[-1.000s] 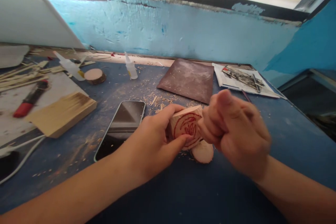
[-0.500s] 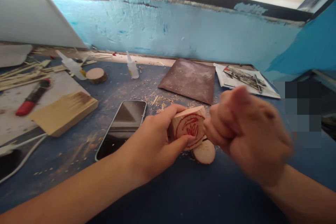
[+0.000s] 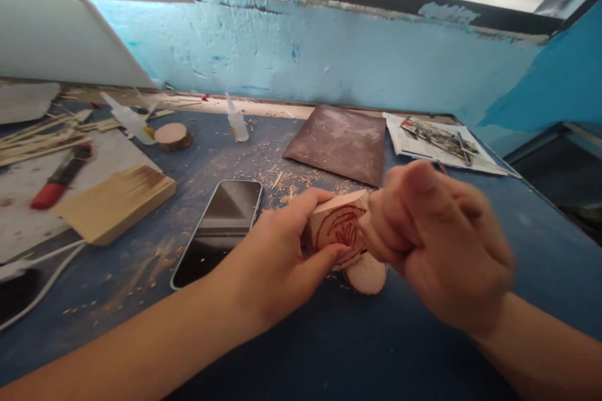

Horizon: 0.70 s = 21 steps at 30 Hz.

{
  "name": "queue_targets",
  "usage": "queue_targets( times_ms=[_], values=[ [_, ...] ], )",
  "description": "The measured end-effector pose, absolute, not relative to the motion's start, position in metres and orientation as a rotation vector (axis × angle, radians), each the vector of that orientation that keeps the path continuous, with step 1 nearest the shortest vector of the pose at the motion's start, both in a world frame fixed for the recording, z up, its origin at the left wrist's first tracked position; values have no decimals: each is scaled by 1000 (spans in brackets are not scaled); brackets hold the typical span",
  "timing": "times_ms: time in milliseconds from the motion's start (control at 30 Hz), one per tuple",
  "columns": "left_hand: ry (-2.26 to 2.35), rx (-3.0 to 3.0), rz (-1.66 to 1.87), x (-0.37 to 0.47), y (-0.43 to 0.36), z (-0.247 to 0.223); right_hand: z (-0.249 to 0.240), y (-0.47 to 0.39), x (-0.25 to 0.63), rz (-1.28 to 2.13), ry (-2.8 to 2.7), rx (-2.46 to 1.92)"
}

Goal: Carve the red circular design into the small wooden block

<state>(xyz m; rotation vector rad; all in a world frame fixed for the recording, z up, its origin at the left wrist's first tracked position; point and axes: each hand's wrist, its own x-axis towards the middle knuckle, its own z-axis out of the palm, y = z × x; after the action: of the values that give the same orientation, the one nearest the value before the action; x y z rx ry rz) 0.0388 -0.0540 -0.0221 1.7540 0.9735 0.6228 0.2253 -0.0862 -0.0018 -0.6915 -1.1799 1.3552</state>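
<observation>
My left hand (image 3: 282, 250) is closed round a pale wood block (image 3: 339, 225) with a red circle and leaf-like lines drawn on its face. The thumb presses on the lower part of that face. My right hand (image 3: 437, 232), somewhat blurred, is curled into a fist at the block's right edge. Whatever it grips is hidden behind the fingers. Just below the block lies a round wood slice (image 3: 367, 274) on the blue tabletop. Wood shavings (image 3: 291, 187) are scattered behind my left hand, and a phone (image 3: 219, 225) lies to its left.
Sandpaper (image 3: 339, 145) lies behind the hands, near tools on white paper (image 3: 486, 166). Two glue bottles (image 3: 237, 120) and another wood slice (image 3: 172, 136) are at the back. On the left are a rectangular board (image 3: 117, 203), a red-and-black cutter (image 3: 61, 178) and wood sticks (image 3: 42, 131).
My right hand has shifted slightly left, closer over the block's right edge. My left hand and the block have stayed nearly still.
</observation>
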Motion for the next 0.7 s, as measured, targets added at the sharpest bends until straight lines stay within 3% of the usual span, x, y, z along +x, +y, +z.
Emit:
queue_targets(
  times_ms=[700],
  values=[
    [943,1726,642,39,-53,-20,10,-79,226,1278,-1125,-765]
  ],
)
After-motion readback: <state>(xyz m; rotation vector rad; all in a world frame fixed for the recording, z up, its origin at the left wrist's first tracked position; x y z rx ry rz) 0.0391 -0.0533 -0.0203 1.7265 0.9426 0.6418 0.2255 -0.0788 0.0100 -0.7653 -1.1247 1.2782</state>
